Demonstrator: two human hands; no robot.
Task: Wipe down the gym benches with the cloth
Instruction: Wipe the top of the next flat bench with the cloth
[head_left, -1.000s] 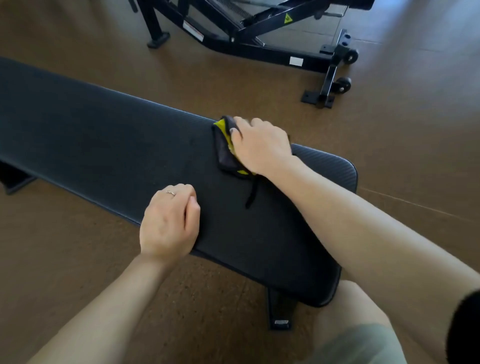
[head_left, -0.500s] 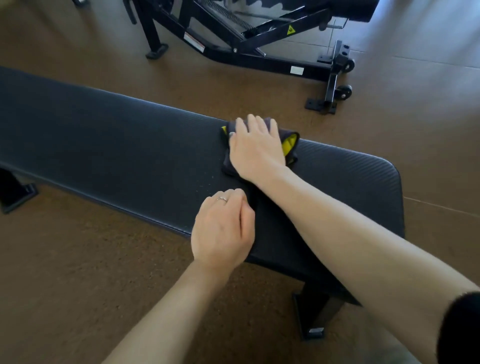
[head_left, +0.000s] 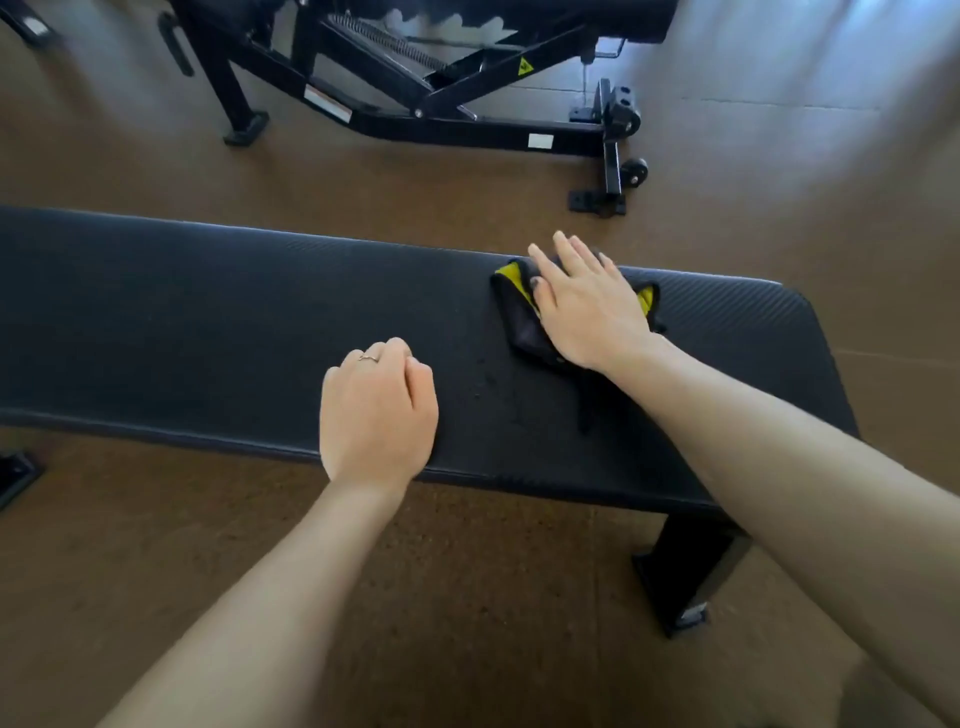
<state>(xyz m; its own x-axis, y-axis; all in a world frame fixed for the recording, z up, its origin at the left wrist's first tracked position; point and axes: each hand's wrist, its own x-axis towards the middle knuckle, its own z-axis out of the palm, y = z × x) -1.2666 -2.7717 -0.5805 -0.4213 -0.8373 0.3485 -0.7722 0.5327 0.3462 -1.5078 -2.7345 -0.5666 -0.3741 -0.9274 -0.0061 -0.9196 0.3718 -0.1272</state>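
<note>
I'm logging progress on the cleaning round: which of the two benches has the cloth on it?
The flat bench in front; the right hand presses the cloth on it. The adjustable bench behind has none.

Right hand (head_left: 589, 306) lies flat, fingers straight; left hand (head_left: 376, 415) rests knuckles-up, fingers curled under.

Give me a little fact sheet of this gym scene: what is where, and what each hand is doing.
bench: long black pad, flat
cloth: black and yellow, on the bench near its far edge
right hand: pressed flat on the cloth, fingers straight
left hand: fingers curled, rests on the bench's near edge, holds nothing
ring: on the left hand
behind: black frame on the floor
</note>
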